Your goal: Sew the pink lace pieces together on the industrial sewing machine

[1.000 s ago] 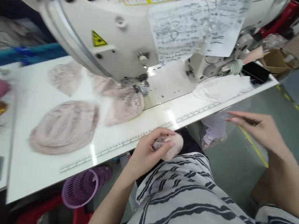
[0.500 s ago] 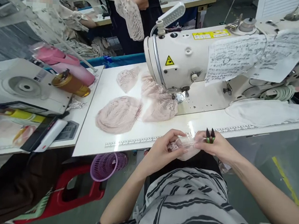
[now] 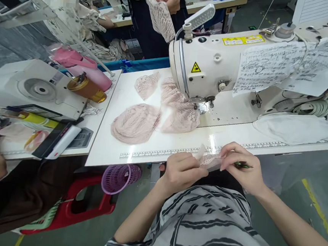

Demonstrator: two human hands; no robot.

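We've got the small, pale pink lace fabric piece (image 3: pixel 210 160) between our two hands, right by the near edge of the long white tabletop (image 3: pixel 101 148). Left hand (image 3: pixel 181 170) curled shut, pinching one end; right hand (image 3: pixel 242 172) pinching the other, a slim dark-green tool (image 3: pixel 243 165) tucked against its fingers. Here we want light, even tension, edges unrolled, and that tool angled well clear of the openwork.

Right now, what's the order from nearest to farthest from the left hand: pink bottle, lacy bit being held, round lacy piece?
1. Lacy bit: in the left hand.
2. Round lacy piece: left, on the table.
3. Pink bottle: farther left.
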